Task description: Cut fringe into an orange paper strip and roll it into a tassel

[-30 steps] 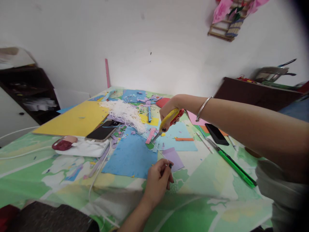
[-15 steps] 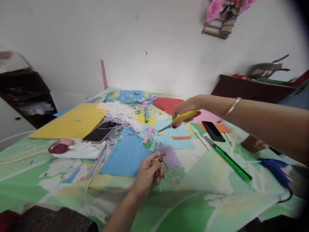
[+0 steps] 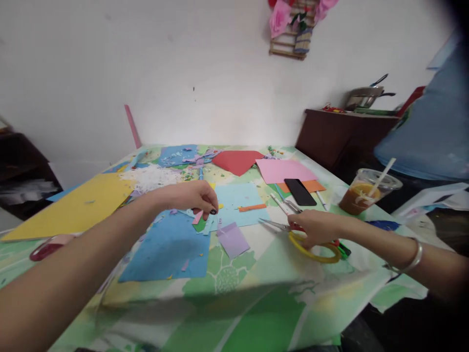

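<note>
A person works with both hands over a worktop [image 3: 264,261] covered in a green, yellow and white printed cloth. The right hand [image 3: 311,227] is clamped on a pair of scissors [image 3: 303,250] by the yellow and red handles, low over the right part of the cloth, blades pointing left; whether the blades are parted cannot be told. A bracelet [image 3: 418,254] circles that wrist. The left hand [image 3: 201,198] has its fingers curled and drawn together above a green scrap [image 3: 200,225] by the left edge of a light blue sheet [image 3: 238,193]; whether it pinches anything thin cannot be told. A darker blue sheet [image 3: 168,252] lies nearer the person, with a lilac square [image 3: 233,240] just beside it on the right. An orange strip [image 3: 252,208] lies on the light blue sheet. Beyond the left forearm are a heap of white string [image 3: 150,178] and a yellow board [image 3: 73,210]. Past the right hand lie a black phone [image 3: 299,191] and a pink sheet [image 3: 287,171], while a lidded cup [image 3: 361,198] with a straw stands farther right.
</note>
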The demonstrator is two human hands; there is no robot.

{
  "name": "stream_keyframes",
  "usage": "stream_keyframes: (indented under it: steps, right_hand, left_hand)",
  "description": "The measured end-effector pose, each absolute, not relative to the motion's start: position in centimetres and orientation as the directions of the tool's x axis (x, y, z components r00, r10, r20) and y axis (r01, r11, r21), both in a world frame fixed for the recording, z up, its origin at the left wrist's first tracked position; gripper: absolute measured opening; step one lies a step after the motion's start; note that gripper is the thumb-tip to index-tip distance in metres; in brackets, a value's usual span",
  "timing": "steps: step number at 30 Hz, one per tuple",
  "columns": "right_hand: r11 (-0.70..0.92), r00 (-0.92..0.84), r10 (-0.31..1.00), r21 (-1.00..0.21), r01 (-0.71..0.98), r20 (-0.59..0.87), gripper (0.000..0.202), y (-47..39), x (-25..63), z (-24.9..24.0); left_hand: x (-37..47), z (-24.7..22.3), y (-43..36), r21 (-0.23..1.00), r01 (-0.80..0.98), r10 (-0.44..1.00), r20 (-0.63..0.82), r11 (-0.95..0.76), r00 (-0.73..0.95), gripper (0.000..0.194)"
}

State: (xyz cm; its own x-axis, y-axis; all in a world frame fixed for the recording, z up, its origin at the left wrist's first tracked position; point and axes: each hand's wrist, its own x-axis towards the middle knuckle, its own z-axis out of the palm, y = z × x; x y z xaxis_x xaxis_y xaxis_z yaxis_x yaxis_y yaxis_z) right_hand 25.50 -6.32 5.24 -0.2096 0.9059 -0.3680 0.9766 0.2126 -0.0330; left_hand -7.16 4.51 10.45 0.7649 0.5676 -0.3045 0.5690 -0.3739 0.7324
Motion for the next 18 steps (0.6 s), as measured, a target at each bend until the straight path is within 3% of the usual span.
stream_keyframes:
  steps: [4, 7, 9, 11, 15, 18]
  right_hand:
    - [0.156, -0.168, 0.938, -0.063, 0.986, -0.302, 0.019, -6.8, 25.5, 3.9]
    - [0.116, -0.150, 0.961, -0.155, 0.981, -0.232, 0.007, -6.6, 24.7, 4.4]
    - [0.119, -0.162, 0.977, -0.277, 0.954, -0.139, 0.007, -6.1, 23.7, 5.1]
    - [0.149, -0.191, 0.980, -0.446, 0.883, -0.052, 0.021, -5.3, 22.3, 5.7]
    - [0.182, -0.299, 0.954, -0.768, 0.614, -0.014, 0.048, -2.8, 19.1, 5.2]
    - [0.150, -0.354, 0.935, -0.886, 0.439, -0.017, 0.027, -1.4, 17.5, 3.7]
  left_hand:
    - [-4.6, 12.5, 6.2, 0.657, 0.602, 0.528, -0.347, -0.454, 0.775, 0.013]
    - [-2.8, 13.5, 6.5, 0.640, 0.592, 0.483, -0.366, -0.491, 0.796, 0.013]
    - [-1.7, 13.8, 6.6, 0.639, 0.577, 0.456, -0.368, -0.509, 0.810, 0.016]
    - [-0.8, 14.0, 6.7, 0.641, 0.563, 0.441, -0.363, -0.521, 0.821, 0.019]
    - [0.5, 13.4, 7.2, 0.654, 0.538, 0.446, -0.323, -0.532, 0.834, 0.020]
    - [0.8, 12.3, 8.2, 0.661, 0.524, 0.488, -0.262, -0.538, 0.832, 0.017]
